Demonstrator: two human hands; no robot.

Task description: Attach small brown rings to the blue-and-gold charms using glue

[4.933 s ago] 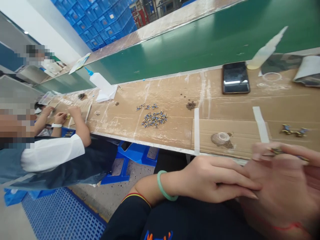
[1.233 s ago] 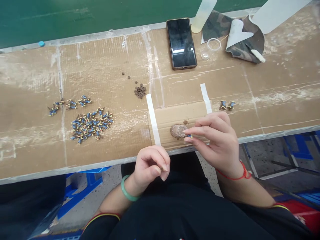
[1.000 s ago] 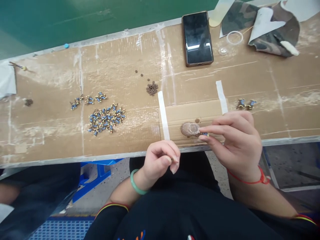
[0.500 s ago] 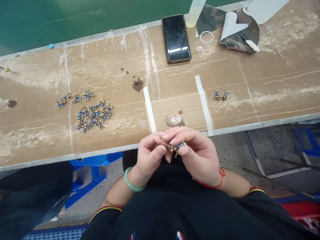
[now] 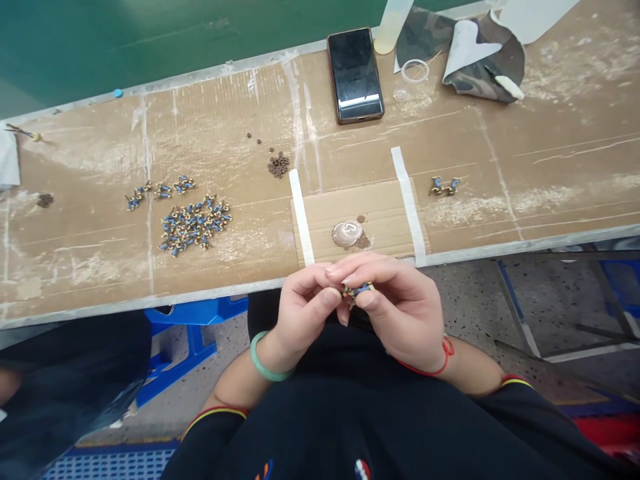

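Note:
A small blue-and-yellow figurine point(image 5: 361, 290) is pinched between the thumb and fingers of my right hand point(image 5: 407, 313), just in front of the table edge. My left hand point(image 5: 307, 310) is closed at the figurine's left end, its thumb and fingertips pressed together on a small brown piece that is mostly hidden. The fingertips of both hands meet. Beyond them a shiny clear blob of glue-like material point(image 5: 347, 233) sits on a cardboard sheet point(image 5: 350, 200), with brown spots beside it.
Left on the table lie a pile of similar figurines point(image 5: 193, 227) and a heap of small brown rings point(image 5: 279, 165). Two figurines point(image 5: 445, 187) stand to the right. Farther back are a phone point(image 5: 355, 77), a bottle point(image 5: 391, 27) and camouflage cloth point(image 5: 483, 63). Another person's dark clothing point(image 5: 75, 373) shows at left.
My left fingertips have come closer against the figurine's end, and the brown piece between them shows less. The view has shifted slightly.

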